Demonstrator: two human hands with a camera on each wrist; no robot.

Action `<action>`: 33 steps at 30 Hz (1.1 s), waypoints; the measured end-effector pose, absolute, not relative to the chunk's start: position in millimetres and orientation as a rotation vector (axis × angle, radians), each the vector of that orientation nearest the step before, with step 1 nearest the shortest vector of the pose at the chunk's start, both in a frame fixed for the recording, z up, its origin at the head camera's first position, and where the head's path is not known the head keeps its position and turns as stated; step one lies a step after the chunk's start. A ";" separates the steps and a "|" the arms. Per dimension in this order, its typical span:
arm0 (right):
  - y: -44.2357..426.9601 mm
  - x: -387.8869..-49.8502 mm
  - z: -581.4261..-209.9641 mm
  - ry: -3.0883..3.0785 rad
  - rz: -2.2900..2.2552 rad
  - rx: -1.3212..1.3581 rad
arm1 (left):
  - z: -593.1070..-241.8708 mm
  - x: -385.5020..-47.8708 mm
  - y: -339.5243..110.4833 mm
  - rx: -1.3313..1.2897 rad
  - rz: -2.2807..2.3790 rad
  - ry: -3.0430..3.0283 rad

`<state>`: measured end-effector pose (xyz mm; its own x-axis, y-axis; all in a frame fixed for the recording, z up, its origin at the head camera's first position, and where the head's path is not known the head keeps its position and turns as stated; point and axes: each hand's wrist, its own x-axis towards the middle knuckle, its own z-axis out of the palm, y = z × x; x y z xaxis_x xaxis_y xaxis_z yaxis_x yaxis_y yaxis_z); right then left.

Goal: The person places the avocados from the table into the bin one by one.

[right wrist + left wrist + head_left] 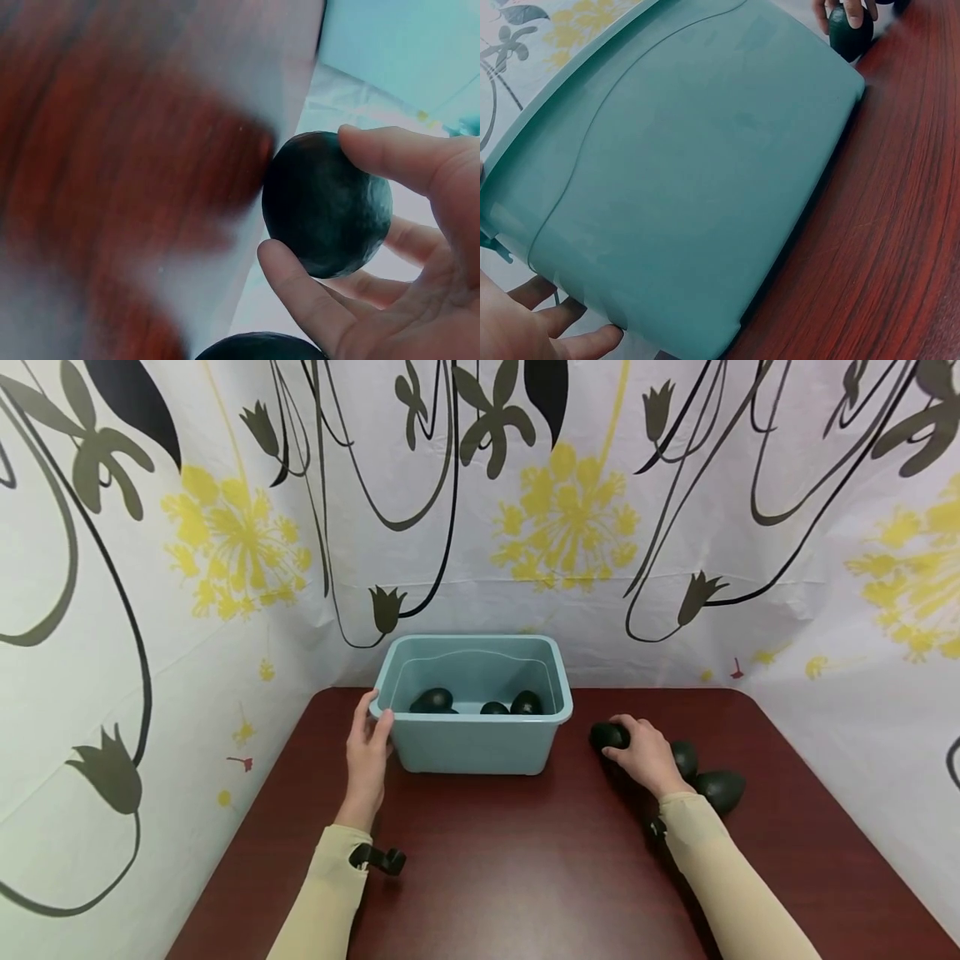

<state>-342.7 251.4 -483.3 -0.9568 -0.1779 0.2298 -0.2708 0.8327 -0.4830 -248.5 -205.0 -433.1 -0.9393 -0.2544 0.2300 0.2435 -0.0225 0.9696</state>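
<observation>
The head view takes in the whole blue tub (472, 745), with dark avocados (527, 702) lying inside, which neither wrist view shows. The left hand (367, 752) grips the tub's near left corner; the left wrist view adds three slightly spread fingers (589, 345) against its side. The right hand (645, 758) holds one avocado (609, 737) over the right of the table (480, 860), well apart from the tub; from the head its grasp is partly hidden, but the right wrist view shows thumb and fingers curled round the fruit. Two loose avocados (720, 791) lie beside that wrist in the head view, while the right wrist view catches only one's top edge.
</observation>
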 end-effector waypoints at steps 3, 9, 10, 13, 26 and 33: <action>250.9 -341.2 -486.6 -2.849 0.777 0.348 | -434.1 -247.9 -205.4 0.021 -2.023 -1.934; 247.6 -339.3 -488.2 -2.840 0.771 0.358 | -433.8 -246.0 -207.2 0.044 -2.017 -1.939; 247.0 -339.2 -488.1 -2.841 0.775 0.356 | -433.4 -245.7 -207.5 0.045 -2.017 -1.939; 245.6 -339.5 -487.9 -2.842 0.780 0.352 | -432.5 -245.3 -208.1 0.041 -2.012 -1.939; 246.3 -338.3 -483.3 -2.816 0.779 0.392 | -460.8 -263.1 -213.4 0.072 -2.029 -1.909; 245.4 -338.4 -476.2 -2.793 0.777 0.386 | -439.1 -251.7 -205.7 0.026 -2.010 -1.924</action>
<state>-338.4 245.4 -476.2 -0.9421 -0.1917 0.2752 -0.3063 0.8260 -0.4732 -251.7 -205.7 -439.1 -0.9359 -0.2665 0.2302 0.2417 -0.0107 0.9703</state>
